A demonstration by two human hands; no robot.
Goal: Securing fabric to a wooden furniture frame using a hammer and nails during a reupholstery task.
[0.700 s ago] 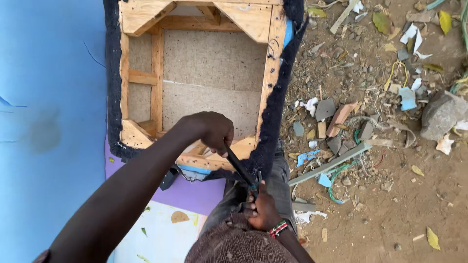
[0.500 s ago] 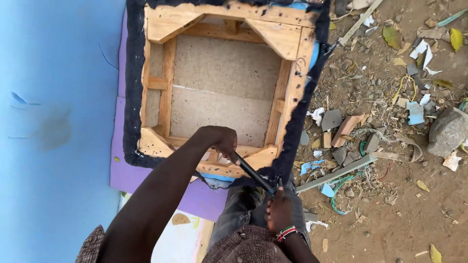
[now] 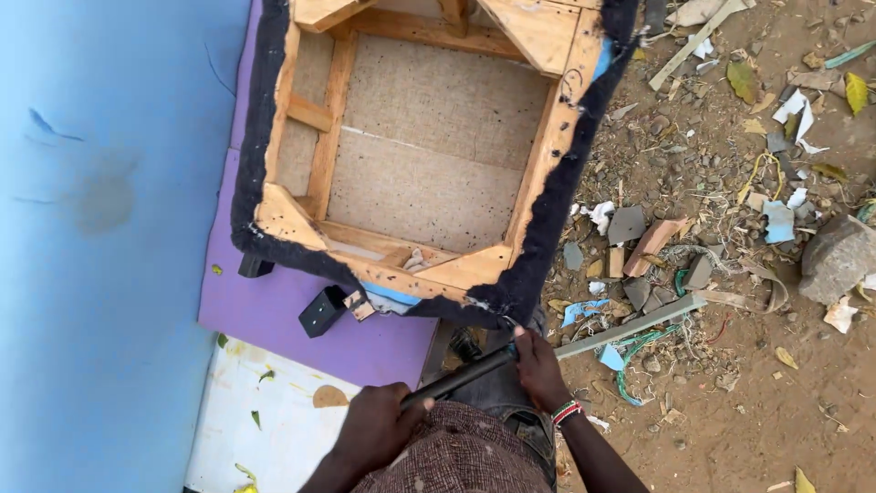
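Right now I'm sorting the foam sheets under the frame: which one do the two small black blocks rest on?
The purple sheet. Both black blocks sit on it below the wooden frame; the blue sheet lies left, the white sheet lower down.

At the bottom middle of the frame, the person wears a brown checked cloth with small squares. The left hand (image 3: 379, 424) and right hand (image 3: 538, 370) are bare, with no gloves or sleeves. A red, white and dark beaded wristband (image 3: 566, 413) circles the right wrist.
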